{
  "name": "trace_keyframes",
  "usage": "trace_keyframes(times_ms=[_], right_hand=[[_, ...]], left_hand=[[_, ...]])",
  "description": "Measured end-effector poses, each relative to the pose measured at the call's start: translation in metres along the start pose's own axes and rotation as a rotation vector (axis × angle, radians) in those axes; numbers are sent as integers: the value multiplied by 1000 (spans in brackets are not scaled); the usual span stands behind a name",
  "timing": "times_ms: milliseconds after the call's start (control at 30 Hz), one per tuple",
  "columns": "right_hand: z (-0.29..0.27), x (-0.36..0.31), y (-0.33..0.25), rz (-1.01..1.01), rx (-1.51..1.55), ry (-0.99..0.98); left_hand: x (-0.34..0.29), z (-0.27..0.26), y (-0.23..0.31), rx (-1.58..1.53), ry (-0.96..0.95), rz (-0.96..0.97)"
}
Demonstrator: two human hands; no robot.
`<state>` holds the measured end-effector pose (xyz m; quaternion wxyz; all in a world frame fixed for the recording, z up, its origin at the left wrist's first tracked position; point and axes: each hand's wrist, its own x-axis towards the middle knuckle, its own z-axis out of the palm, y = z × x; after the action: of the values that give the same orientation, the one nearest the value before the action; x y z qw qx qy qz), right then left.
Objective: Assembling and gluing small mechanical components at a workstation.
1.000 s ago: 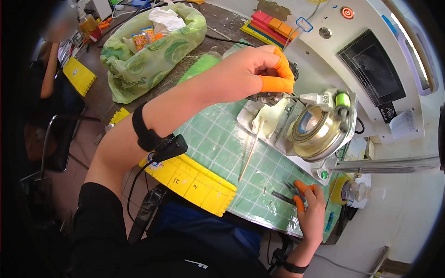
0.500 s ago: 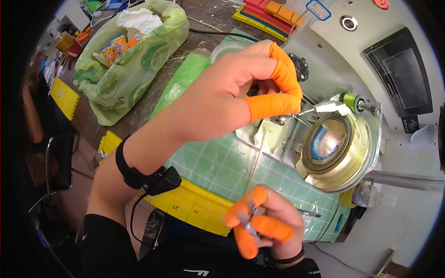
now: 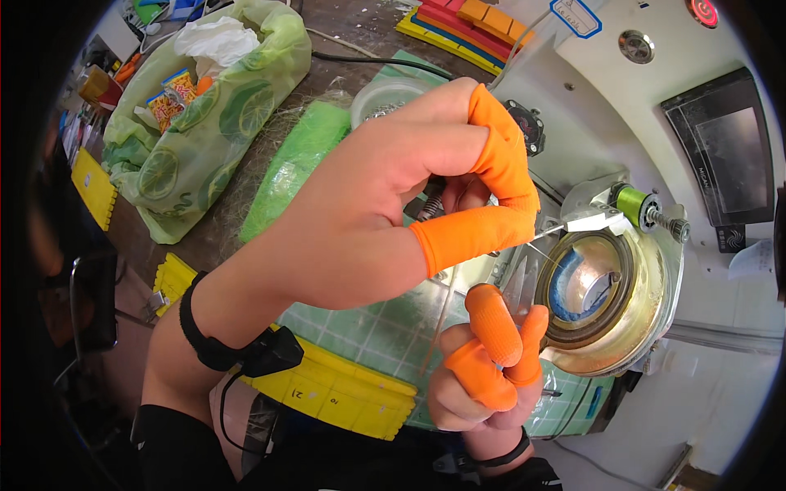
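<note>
My left hand [image 3: 368,196], with orange finger covers on thumb and forefinger, is closed in a pinch beside the round machine fixture. A thin strand [image 3: 544,252] runs from its fingertips toward the fixture's opening; whatever else it grips is hidden. Below it, my right hand [image 3: 491,368] is closed, with orange covers on several fingers. Out of its grip rises a small pointed metal tool [image 3: 517,286], blurred and mostly covered by the fingers. The brass-coloured round fixture [image 3: 647,303] has a blue inner ring [image 3: 565,282] and stands just right of both hands.
A green spool [image 3: 630,203] sits above the fixture on the white machine, which carries a dark screen [image 3: 725,147]. A green plastic bag [image 3: 299,164], a clear round tub [image 3: 360,106] and a lemon-print bag [image 3: 184,176] lie left. Yellow strips [image 3: 344,401] edge the green mat [image 3: 327,323].
My right hand has risen toward the fixture and turned, its tool now pointing up near the left fingertips. My left hand stays pinched, a little lower in view. The whole view has shifted slightly.
</note>
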<state>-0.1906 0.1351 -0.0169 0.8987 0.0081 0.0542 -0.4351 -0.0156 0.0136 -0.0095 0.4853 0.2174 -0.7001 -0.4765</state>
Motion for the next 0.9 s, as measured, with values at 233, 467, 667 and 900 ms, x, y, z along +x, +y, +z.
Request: trace_keyframes(times_ms=[233,467,667,900], right_hand=[[1,9,0,-67,7,55],[-3,11,3,-121,-22,91],[-6,-8,9,64,-85,-3],[-3,-80,19,1,-612,369]], left_hand=[[1,0,-2,-7,-2,1],[-1,-2,-1,11,-27,9],[1,-3,0,-195,-17,-19],[7,-2,6,-119,17,42]])
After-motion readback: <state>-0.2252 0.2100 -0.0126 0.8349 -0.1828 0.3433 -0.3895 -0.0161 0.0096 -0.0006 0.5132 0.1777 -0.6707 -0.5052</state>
